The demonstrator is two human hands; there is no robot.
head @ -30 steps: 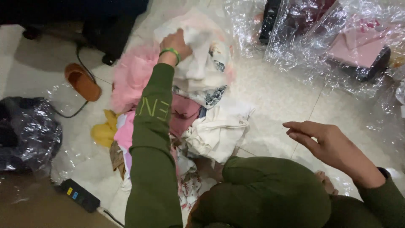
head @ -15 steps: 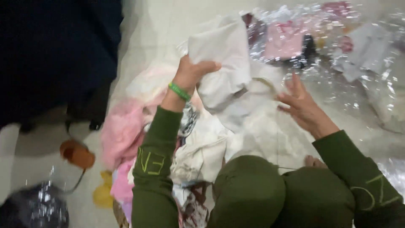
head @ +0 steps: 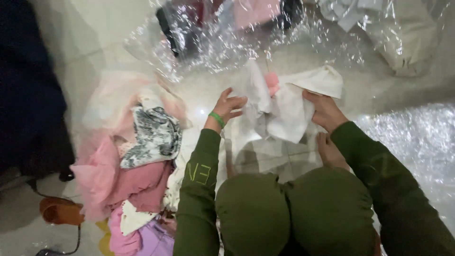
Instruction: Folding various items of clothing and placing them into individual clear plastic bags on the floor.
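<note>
Hands met on one white garment (head: 289, 106), which hung spread between them just above the pale tiled floor (head: 265, 156), at about twelve o'clock from the person's green-clad knees (head: 294, 213). The left hand (head: 227, 106), with a green band (head: 217, 119) at the wrist, lay against the cloth's left side with fingers half curled; its grip looked loose, and whether it truly pinched the fabric could not be told. The right hand (head: 324, 110) had closed its grip on the cloth's right side, fingers buried in a fold under the upper right corner. A small pink piece (head: 272, 83) showed at the garment's top edge, between the two hands.

Handling it well seemed to call for each hand taking an outer edge and drawing it taut, so that the fabric hung flat before any fold was made; the bunched middle suggested slack that would crease. Soft cotton of this kind would likely slide, so a firm pinch at the corners looked wiser than a palm press.

At nine o'clock lay a heap of clothes (head: 137, 166), pink, patterned grey-white and lilac. Clear plastic wrap (head: 227, 42) glittered at twelve o'clock and again at three o'clock. An orange slipper (head: 59, 211) sat at eight o'clock.
</note>
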